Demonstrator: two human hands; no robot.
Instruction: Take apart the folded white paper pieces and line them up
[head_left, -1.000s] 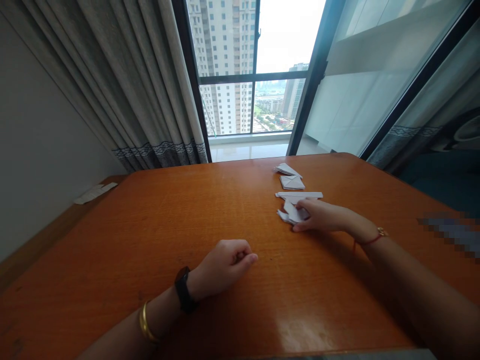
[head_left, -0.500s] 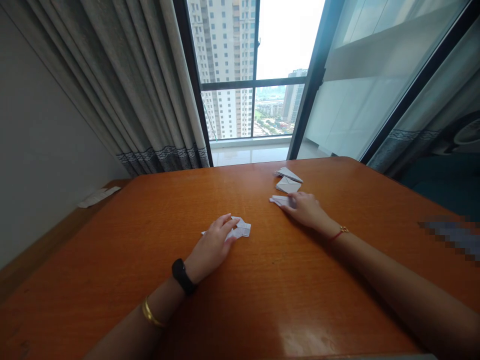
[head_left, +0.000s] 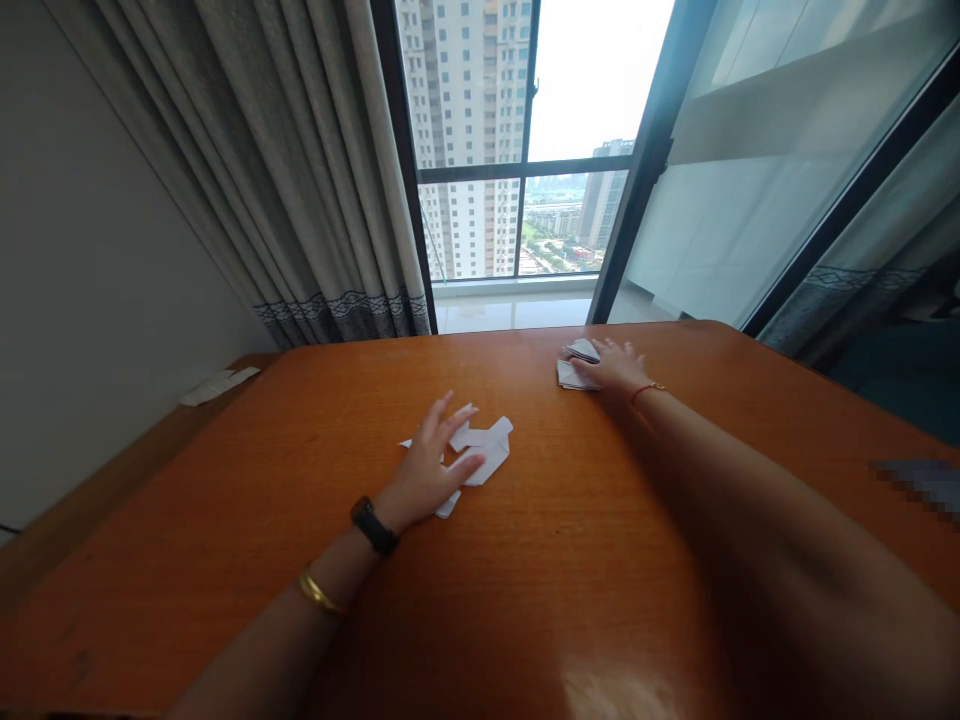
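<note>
Left hand (head_left: 426,476): fingers are held spread over the near folded papers (head_left: 490,456); whether firm contact is made cannot be told.
Near folded papers: found lying loosely in a cluster on the counter (head_left: 570,570), partly covered by the left hand; their number cannot be told.
Right hand (head_left: 618,368): fingers are spread beside the far folded papers (head_left: 573,377), the thumb laid across them; whether anything is pinched is not shown.
Far folded papers: found close together near the counter's far edge, right of centre.
Edge risk: the far folded papers could be pushed over that edge if outward pressure were applied.
Grip risk: one piece alone might be caught by the thumb, the other being slid askew.
Crease risk: folds could be crushed or bent if the left palm were lowered heavily.
Slip risk: on the glossy surface, light pieces could be skated apart by a brushing fingertip.
</note>
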